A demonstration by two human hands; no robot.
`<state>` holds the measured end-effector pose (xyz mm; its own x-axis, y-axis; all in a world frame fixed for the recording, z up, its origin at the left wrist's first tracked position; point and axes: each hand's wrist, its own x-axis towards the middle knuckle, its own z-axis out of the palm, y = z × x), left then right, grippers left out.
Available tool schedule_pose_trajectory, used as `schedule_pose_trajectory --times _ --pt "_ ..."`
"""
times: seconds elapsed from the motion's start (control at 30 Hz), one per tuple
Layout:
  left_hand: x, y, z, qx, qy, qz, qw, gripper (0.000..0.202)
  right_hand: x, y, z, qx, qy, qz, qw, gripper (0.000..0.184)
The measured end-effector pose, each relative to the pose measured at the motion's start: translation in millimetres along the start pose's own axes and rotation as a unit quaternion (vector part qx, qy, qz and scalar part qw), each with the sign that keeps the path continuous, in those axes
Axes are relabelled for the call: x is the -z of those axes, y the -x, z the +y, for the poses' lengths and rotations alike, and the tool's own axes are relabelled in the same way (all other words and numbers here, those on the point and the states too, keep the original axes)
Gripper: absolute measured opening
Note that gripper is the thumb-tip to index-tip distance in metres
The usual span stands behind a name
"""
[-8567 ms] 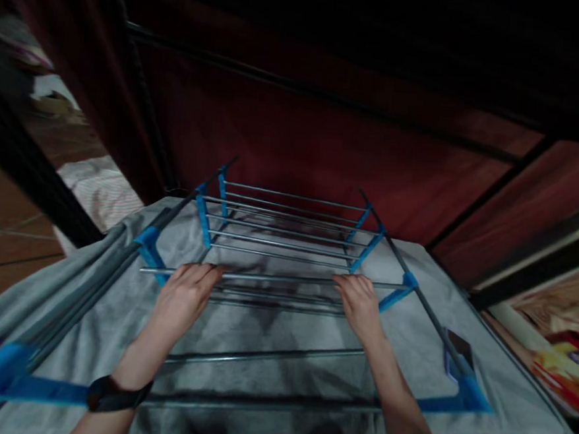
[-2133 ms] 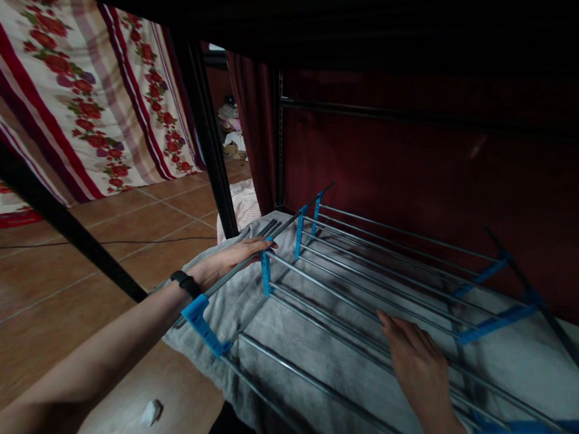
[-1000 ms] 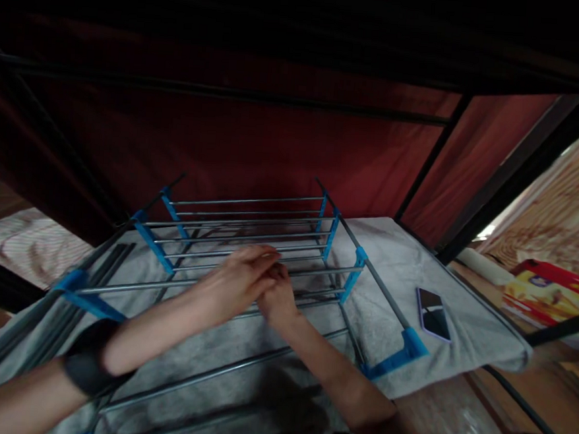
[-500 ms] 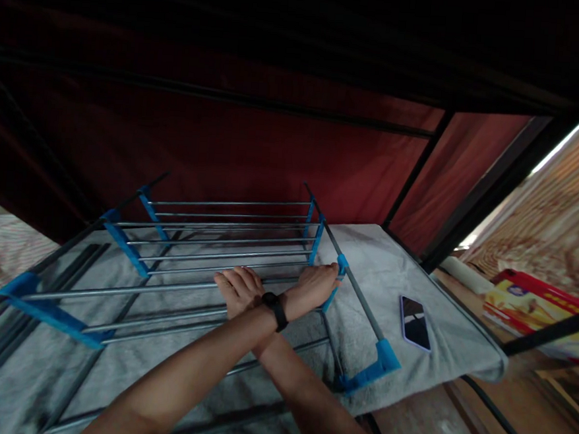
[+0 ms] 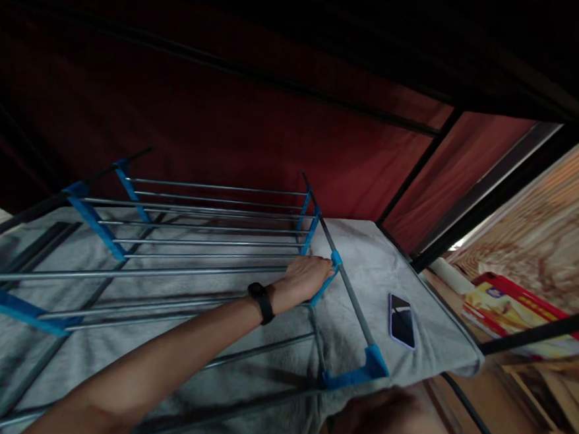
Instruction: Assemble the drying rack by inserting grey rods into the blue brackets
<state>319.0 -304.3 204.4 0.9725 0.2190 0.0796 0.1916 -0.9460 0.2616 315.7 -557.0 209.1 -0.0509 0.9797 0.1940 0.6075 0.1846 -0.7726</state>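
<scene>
A rack of grey metal tubes [image 5: 208,241] joined by blue plastic connectors lies across a grey cloth [image 5: 357,238]. My left hand [image 5: 309,276], with a dark watch on its wrist, reaches across to the rack's right side. Its fingers are closed around a blue connector [image 5: 327,284] by the side tube [image 5: 355,307]; part of the grip is hidden. At the bottom edge, in front of the corner connector [image 5: 365,370], my right hand [image 5: 393,429] is blurred and apart from the rack, and its fingers cannot be made out.
A phone [image 5: 402,321] lies on the cloth right of the rack. Dark frame bars [image 5: 422,167] and red fabric [image 5: 256,129] enclose the back. Beyond the right edge are a red and yellow box [image 5: 525,316] and wooden pieces [image 5: 549,394] on the floor.
My right hand has left the tubes under my left wrist and come down to the lower right. My left hand stays at the blue connector. The view has shifted slightly.
</scene>
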Motion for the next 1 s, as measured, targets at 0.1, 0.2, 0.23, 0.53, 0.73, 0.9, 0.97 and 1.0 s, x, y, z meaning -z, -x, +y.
schedule_pose_trajectory --times 0.1,0.2,0.23,0.53,0.73,0.9,0.97,1.0 --pt "7.4 1.7 2.7 0.01 0.015 -0.009 1.0 0.032 50.1 -13.8 20.8 -0.12 0.015 0.321 0.939 0.03" --pt "10.3 2.2 3.8 0.024 0.029 -0.01 0.999 0.029 69.5 -61.7 65.5 -0.158 -0.021 0.453 0.877 0.039" --pt "9.9 1.8 3.4 0.028 0.031 -0.007 0.999 0.028 70.1 -78.2 80.5 -0.171 -0.059 0.463 0.868 0.046" --pt "-9.3 -10.7 -8.7 0.039 0.067 0.029 0.997 0.023 52.6 -120.6 144.5 -0.174 -0.246 0.398 0.866 0.039" --pt "-12.9 -14.3 -12.8 0.057 0.091 0.034 0.994 0.026 55.2 -120.1 145.0 -0.179 -0.24 0.398 0.867 0.034" --pt "-14.4 -12.1 -15.1 0.048 0.092 0.032 0.994 0.023 53.7 -118.9 139.9 -0.185 -0.227 0.393 0.872 0.036" --pt "-13.6 -11.1 -14.6 0.05 0.096 0.032 0.994 0.023 53.1 -118.2 138.9 -0.186 -0.221 0.391 0.874 0.037" --pt "-12.5 -10.6 -13.8 0.054 0.099 0.03 0.993 0.023 53.0 -118.1 138.6 -0.186 -0.219 0.39 0.875 0.038"
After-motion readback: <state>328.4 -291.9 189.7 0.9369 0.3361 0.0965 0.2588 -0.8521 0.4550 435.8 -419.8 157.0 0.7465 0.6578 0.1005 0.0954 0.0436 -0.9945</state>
